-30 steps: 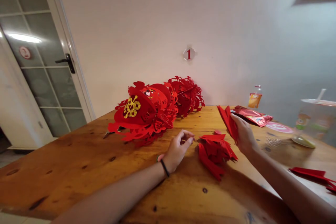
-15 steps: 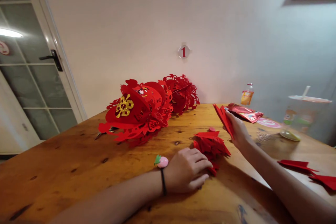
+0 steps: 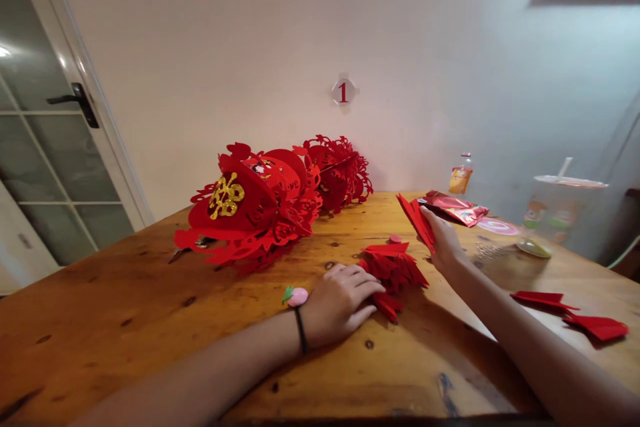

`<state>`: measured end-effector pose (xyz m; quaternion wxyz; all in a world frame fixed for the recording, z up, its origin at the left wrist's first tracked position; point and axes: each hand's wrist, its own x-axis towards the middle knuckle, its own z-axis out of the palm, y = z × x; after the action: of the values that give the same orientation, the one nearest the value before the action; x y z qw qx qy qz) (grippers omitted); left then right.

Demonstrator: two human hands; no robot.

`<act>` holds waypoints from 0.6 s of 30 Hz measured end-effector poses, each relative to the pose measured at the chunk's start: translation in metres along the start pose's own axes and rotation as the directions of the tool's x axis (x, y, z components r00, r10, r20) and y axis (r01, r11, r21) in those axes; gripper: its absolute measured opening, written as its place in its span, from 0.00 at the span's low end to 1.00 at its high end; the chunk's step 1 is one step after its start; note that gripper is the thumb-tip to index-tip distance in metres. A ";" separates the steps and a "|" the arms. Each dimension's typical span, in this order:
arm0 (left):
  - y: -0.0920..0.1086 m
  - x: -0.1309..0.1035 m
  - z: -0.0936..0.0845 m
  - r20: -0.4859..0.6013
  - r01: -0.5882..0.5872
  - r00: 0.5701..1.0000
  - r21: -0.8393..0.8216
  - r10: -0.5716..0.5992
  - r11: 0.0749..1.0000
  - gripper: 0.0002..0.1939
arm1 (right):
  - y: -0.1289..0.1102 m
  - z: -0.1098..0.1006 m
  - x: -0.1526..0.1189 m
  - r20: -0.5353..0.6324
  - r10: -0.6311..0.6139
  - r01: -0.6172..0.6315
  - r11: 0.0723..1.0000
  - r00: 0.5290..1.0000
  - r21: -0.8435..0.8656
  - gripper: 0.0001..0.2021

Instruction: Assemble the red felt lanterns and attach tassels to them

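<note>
Taking the red pile (image 3: pixel 396 267) as the middle of a clock face, with 12 toward the wall, the left hand (image 3: pixel 341 303) lies at 8 o'clock, palm down, its fingers reaching over the pile's near edge. This is the main change: a second ago it was raised beside the pile, thumb and finger close together; now it is laid low against the paper. Its fingertips are partly hidden by the hand itself, so I cannot tell whether they pinch a piece or merely rest there. The right hand (image 3: pixel 447 240), at 2 o'clock, grasps a set of folded red sheets (image 3: pixel 414 217), held tilted up above the tabletop (image 3: pixel 150 353), the grip much as it was. For the work in hand, I judge this means one batch is kept secure while attention is on the loose paper. More red pieces (image 3: pixel 597 327) lie apart, between 3 and 4 o'clock, and opened red lantern-like decorations (image 3: pixel 260 213) lie toward 10 o'clock.
</note>
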<state>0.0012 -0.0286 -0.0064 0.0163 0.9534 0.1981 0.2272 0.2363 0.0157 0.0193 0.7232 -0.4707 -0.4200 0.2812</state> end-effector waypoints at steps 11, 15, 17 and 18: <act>-0.010 0.002 0.002 -0.043 0.189 0.982 0.073 -0.186 0.979 0.14 | 0.014 -0.002 0.003 0.100 -0.036 0.044 0.997 0.994 -0.071 0.19; -0.008 0.002 -0.001 -0.105 0.188 0.977 -0.002 -0.187 0.982 0.06 | 0.014 0.000 0.001 0.161 -0.058 0.086 0.981 0.985 -0.172 0.22; -0.007 0.001 -0.002 -0.173 0.225 0.957 -0.054 -0.231 0.973 0.06 | 0.014 0.001 0.000 0.190 -0.066 0.111 0.965 0.980 -0.237 0.22; -0.007 0.001 -0.002 -0.202 0.245 0.945 -0.080 -0.256 0.966 0.06 | 0.013 0.002 0.000 0.196 -0.078 0.130 0.955 0.977 -0.266 0.22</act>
<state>-0.0014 -0.0223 -0.0048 0.0496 0.8901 0.3120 0.3284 0.2348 0.0219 0.0073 0.6222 -0.5166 -0.5442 0.2231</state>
